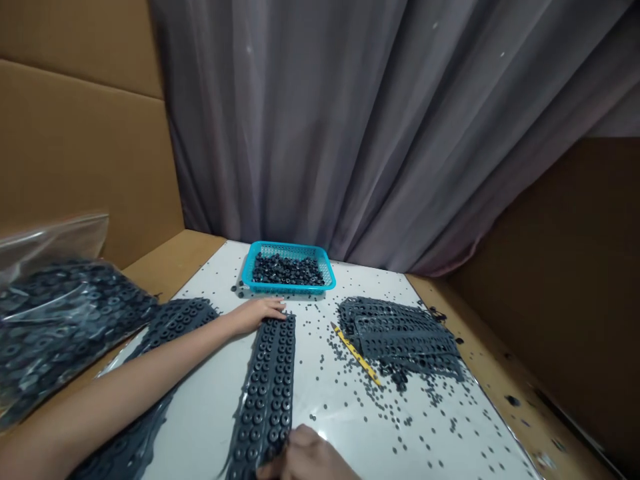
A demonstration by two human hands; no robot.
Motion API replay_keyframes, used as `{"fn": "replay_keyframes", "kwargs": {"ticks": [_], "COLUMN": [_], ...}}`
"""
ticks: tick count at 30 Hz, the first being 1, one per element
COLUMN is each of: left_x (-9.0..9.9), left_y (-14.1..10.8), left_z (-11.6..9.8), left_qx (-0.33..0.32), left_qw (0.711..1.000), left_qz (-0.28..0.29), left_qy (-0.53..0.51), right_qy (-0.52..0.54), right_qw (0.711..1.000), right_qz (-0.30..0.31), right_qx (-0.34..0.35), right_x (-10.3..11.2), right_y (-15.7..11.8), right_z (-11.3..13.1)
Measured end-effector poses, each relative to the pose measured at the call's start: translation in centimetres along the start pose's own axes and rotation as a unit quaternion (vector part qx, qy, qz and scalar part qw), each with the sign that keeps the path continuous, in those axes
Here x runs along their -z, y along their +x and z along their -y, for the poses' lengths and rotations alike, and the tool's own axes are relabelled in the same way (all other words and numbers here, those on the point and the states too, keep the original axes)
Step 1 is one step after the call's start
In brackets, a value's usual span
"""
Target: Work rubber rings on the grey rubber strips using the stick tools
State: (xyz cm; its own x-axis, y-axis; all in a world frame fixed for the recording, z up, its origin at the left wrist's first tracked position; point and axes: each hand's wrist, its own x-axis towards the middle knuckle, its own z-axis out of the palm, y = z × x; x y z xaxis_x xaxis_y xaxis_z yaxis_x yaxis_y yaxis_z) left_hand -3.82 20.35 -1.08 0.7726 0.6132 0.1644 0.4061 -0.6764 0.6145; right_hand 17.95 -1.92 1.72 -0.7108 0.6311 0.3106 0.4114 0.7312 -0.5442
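Note:
A long dark grey moulded rubber sheet [270,380] with rows of raised ring-shaped washers lies lengthwise before me on the white board. My left hand [263,312] rests on its far end, fingers stretched out over the edge. At the near end my right hand [310,457] is closed, its fingers bent down against the sheet's right side. What they pinch is hidden. Left of this sheet, more ringed sheets [183,317] lie partly under my left forearm. To the right is a pile of sheets with punched-out holes [405,337].
A blue plastic basket [245,277] holding many small black rings stands at the back. A clear bag [65,320] full of rings sits at left. A yellow pencil-like tool [356,355] lies among scattered black bits on the white board [345,413]. Cardboard walls [85,147] flank a grey curtain [300,120].

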Motion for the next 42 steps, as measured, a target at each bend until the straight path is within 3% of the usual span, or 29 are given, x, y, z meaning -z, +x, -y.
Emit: {"fn": "replay_keyframes", "kwargs": {"ticks": [3, 5, 7, 10, 14, 16, 21, 24, 27, 34, 38, 42], "left_x": [1.1, 1.5, 1.5, 0.7, -0.3, -0.6, -0.4, 0.2, 0.7, 0.4, 0.0, -0.4], "left_y": [-0.7, -1.2, -1.4, -1.1, 0.4, 1.2, 2.2, 2.3, 2.2, 1.1, 1.1, 1.0], "left_z": [-0.5, -1.2, -2.1, -3.1, -3.1, -2.7, -2.1, -2.6, -3.2, -3.9, -3.9, -3.9], "left_qx": [0.012, 0.039, 0.077, 0.13, 0.174, 0.193, 0.203, 0.18, 0.174, 0.228, 0.226, 0.216], "left_qw": [1.0, 0.999, 0.996, 0.99, 0.984, 0.981, 0.977, 0.976, 0.966, 0.912, 0.893, 0.881], "left_qz": [0.016, 0.009, -0.009, -0.025, -0.028, -0.027, -0.009, -0.02, -0.018, -0.007, -0.016, -0.006], "left_qy": [0.022, 0.034, 0.046, 0.055, 0.041, 0.02, -0.062, -0.12, -0.192, -0.342, -0.39, -0.421], "right_qy": [-0.011, -0.128, -0.256, -0.429, -0.447, -0.448, -0.415, -0.404, -0.395, -0.375, -0.375, -0.417], "right_qw": [0.999, 0.988, 0.96, 0.884, 0.868, 0.864, 0.867, 0.862, 0.859, 0.858, 0.866, 0.855], "right_qz": [-0.031, -0.045, 0.0, 0.091, 0.101, 0.085, 0.07, 0.06, 0.053, 0.027, 0.002, 0.008], "right_qx": [-0.02, -0.072, -0.109, -0.16, -0.19, -0.212, -0.266, -0.302, -0.32, -0.351, -0.331, -0.308], "right_x": [3.0, 6.2, 9.7, 14.3, 17.5, 16.8, 10.9, 8.7, 8.6, 8.9, 8.3, 7.7], "right_y": [-0.7, -0.6, 0.0, 1.5, 2.9, 3.1, 2.5, 2.3, 2.4, 2.2, 1.8, 2.0], "right_z": [-2.9, -5.9, -9.3, -13.8, -16.6, -16.3, -14.0, -13.4, -13.2, -12.3, -12.0, -12.4]}}
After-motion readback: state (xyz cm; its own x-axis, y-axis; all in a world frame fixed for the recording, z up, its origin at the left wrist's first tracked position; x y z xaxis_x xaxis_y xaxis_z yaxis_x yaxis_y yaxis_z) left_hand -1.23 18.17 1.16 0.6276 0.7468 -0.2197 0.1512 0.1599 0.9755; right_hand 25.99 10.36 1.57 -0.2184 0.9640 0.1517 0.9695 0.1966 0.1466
